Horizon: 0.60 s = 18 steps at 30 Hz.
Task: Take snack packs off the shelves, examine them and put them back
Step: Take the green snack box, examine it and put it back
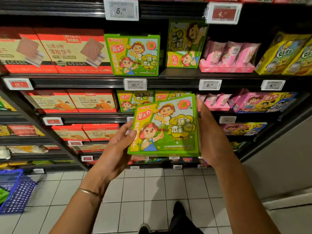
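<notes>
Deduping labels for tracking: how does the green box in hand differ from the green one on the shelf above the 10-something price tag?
The held green box is off the shelf, carried between the left hand and right hand; the shelf green box stands on its shelf, untouched. The held green box is tilted; the shelf green box stands upright. Both show the same cartoon front, facing the camera.

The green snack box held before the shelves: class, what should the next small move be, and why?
Probably turn the green snack box over to see its back. The left hand and right hand hold it by its side edges, front face toward the camera, off the shelves, so the examining looks unfinished.
</notes>
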Available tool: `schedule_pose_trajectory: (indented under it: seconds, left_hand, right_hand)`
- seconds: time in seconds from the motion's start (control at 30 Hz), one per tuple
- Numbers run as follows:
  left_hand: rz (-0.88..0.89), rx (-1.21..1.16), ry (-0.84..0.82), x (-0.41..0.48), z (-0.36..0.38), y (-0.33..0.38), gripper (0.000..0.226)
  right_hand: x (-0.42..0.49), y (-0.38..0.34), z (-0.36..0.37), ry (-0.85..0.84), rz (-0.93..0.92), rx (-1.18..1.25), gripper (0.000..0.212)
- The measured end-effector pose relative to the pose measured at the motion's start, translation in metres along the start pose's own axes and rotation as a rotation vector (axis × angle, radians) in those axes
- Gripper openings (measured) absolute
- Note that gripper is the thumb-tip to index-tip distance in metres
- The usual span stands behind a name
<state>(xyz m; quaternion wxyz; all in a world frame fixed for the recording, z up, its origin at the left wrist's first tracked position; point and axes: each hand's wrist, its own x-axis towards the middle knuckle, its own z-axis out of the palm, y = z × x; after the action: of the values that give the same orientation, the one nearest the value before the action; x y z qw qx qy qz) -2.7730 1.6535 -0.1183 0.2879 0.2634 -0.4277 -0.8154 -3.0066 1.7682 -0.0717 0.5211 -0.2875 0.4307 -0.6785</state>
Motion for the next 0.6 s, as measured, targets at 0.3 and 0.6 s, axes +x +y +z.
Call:
schedule_pose_trajectory:
  seconds: [0.3, 0.6]
  left_hand:
    - [0.186, 0.080, 0.067, 0.025, 0.016, 0.017, 0.045]
    - [0.289, 0.153, -0.042, 0.055, 0.075, 0.030, 0.061]
  right_hand:
    - [0.021, -0.001, -0.031, 0.175, -0.006, -0.020, 0.036]
    - [0.074, 0.006, -0.036, 0.345, 0.182, 0.093, 0.039]
